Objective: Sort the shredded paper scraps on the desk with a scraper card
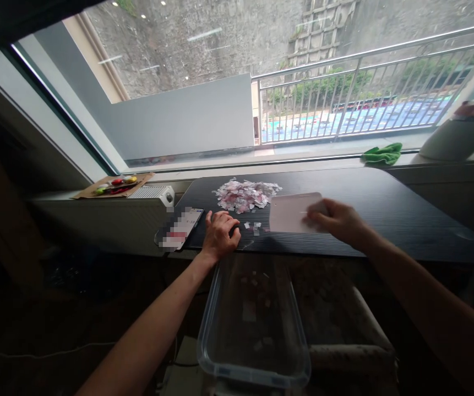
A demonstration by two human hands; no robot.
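My right hand [332, 221] is closed on the edge of a pale pink, flat rectangular sheet with rounded corners [288, 212]; its fingers are a little blurred. The sheet stands over the black table [385, 206], to the right of a heap of white and pink paper scraps [245, 195]. My left hand [221, 234] rests on the table by the front edge, fingers bent and thumb apart, with nothing seen in it. Several loose scraps [254, 225] lie between my hands. Below the table edge, a clear plastic bin [255, 374] contains several small pieces.
A phone [183, 226] lies at the table's left end. Left of it, a radiator [154, 195] bears a sheet of cardboard [92, 190] with small colourful items. On the sill are a green cloth [383, 154] and a whitish container [453, 137]. The window runs along the back.
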